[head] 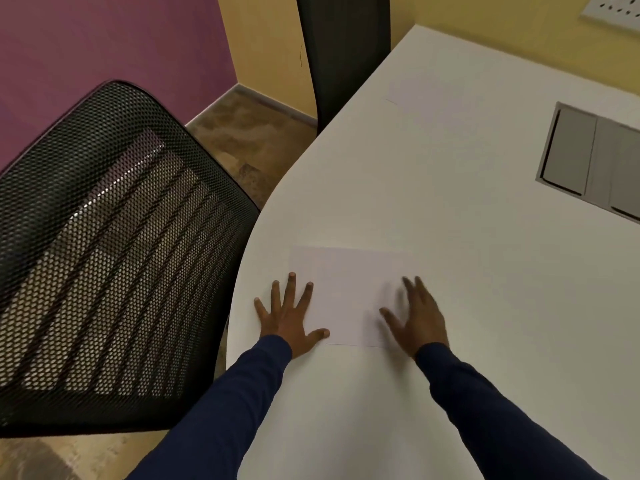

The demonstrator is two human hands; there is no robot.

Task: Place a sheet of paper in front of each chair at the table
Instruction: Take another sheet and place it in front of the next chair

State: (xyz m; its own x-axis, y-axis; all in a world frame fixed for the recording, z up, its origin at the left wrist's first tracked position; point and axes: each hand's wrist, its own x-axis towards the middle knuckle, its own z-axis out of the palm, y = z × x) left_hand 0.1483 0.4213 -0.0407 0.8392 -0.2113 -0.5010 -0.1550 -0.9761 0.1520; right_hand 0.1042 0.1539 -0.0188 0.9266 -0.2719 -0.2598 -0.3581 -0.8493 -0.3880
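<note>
Where the white bench (450, 220) curves beside a black mesh chair (104, 254), one sheet of paper (346, 292) lies flat. Left hand (287, 313): grip apart, fingers spread, resting on the sheet's left edge. Right hand (415, 317): blurred, grip apart, over the sheet's right edge. Second sheet (426, 95): farther along the bench, near another chair (346, 57).

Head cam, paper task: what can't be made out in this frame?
Head view only.
Right hand: motion-blurred; contact with the near sheet unclear.
Far sheet: faint against the white table; edges barely show.
Far chair: cut off by the top edge, seat hidden by the table.
Near chair: seat hidden behind its mesh back.
Cable hatch: cut off by the right edge.
</note>
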